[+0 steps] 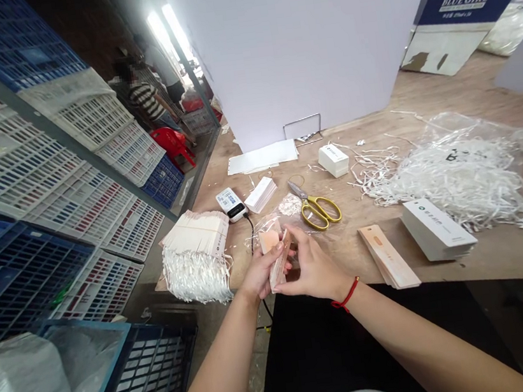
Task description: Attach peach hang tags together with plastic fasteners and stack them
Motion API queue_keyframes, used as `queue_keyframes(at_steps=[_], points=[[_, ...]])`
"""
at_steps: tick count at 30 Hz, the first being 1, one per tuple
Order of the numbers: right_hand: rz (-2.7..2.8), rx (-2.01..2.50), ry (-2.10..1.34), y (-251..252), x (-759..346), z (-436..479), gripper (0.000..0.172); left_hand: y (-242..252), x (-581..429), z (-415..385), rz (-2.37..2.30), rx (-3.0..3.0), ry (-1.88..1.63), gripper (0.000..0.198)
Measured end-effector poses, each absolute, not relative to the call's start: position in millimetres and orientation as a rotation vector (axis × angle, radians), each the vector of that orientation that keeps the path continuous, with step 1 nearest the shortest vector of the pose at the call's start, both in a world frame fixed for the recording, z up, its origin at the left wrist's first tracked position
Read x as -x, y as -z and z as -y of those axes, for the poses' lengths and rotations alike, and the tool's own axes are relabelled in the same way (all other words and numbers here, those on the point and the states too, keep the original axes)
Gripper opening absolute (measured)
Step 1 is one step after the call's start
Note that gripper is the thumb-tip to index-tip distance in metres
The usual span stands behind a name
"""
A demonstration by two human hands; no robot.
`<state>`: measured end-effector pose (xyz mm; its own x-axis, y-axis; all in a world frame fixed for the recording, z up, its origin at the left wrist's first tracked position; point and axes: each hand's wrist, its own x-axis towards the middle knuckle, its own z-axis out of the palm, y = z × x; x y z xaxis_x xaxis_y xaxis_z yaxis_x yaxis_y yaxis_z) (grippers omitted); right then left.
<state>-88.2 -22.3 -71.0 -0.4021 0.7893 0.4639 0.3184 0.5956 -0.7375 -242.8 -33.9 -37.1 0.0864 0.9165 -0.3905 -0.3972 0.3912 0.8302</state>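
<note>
Both my hands meet at the near edge of a wooden table [446,101]. My left hand [258,272] is closed around a small stack of pale pink paper tags [275,255], held upright. My right hand [313,266], with a red cord on its wrist, pinches the same stack from the right side, fingers curled on its top edge. A clear plastic bag [270,226] lies just beyond the hands. Yellow-handled scissors [317,208] lie on the table a little further out.
A finished pile of strung tags [197,256] sits at the left; more tag stacks [389,257] and a white box [435,229] at the right. A heap of white strings [456,177] fills the right side. Crates [48,185] line the left; a person stands far back.
</note>
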Motion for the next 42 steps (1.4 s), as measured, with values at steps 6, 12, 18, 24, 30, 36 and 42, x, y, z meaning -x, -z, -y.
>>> queue_keyframes(at_steps=[6,12,18,24,30,36,42], points=[[1.937,0.958,-0.637,60,100,30,0.122,40,243,35,-1.043,-0.647,-1.081,0.059],[2.116,1.047,-0.448,-21,17,31,0.098,40,245,29,-1.019,-0.579,-1.066,0.043],[2.786,1.226,-0.428,-60,-80,18,0.081,40,248,23,-1.029,-0.499,-1.018,0.028],[2.983,1.198,-0.476,-28,-79,-6,0.101,34,248,20,-0.981,-0.404,-1.014,0.038],[3.045,1.235,-0.424,-19,-68,-10,0.103,31,248,19,-0.958,-0.355,-0.981,0.043],[3.030,1.330,-0.501,-8,-69,-8,0.114,36,247,20,-1.018,-0.378,-0.993,0.042],[2.585,1.040,-0.636,-19,-36,7,0.114,35,246,23,-1.013,-0.378,-0.984,0.041]])
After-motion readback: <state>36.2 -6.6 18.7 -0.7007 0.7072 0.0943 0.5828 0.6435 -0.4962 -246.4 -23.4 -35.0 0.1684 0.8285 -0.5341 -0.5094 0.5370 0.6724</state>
